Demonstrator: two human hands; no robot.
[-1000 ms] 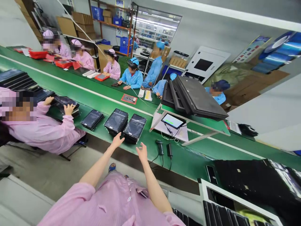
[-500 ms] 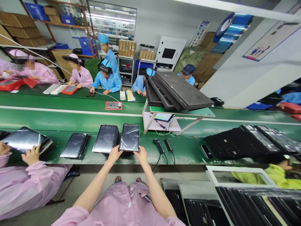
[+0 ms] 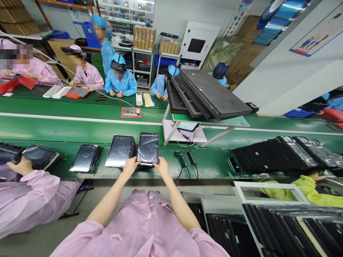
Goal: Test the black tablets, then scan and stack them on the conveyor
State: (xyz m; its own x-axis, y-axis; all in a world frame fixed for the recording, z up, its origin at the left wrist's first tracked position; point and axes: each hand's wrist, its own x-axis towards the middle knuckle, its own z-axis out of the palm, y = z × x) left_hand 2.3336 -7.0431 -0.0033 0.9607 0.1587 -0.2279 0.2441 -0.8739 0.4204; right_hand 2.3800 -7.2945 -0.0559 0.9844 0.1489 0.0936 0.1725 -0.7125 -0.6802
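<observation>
A dark tablet (image 3: 148,147) with a shiny, creased film over its screen is held by its two lower corners. My left hand (image 3: 130,167) grips the lower left corner, and my right hand (image 3: 162,166) the lower right one, fingers closed. Beneath the tablet, edges of other tablets show; whether it touches them I cannot tell. Close by on the left sits a stack of tablets (image 3: 120,150), and beyond it a second, fanned stack (image 3: 84,157). A barcode scanner (image 3: 181,158) lies on the bench right of my hands, beside a black adapter (image 3: 192,157).
The green bench (image 3: 214,167) runs across. A small stand (image 3: 174,132) carries black foam trays (image 3: 211,96). At right are a phone (image 3: 234,165), black foam boards (image 3: 270,155) and a rack of black tablets (image 3: 292,228). A co-worker's hand (image 3: 23,166) rests by tablets at left.
My view has tilted and shifted slightly. Both hands still hold the tablet over the stack. The co-worker at left has moved a hand along the tablets there.
</observation>
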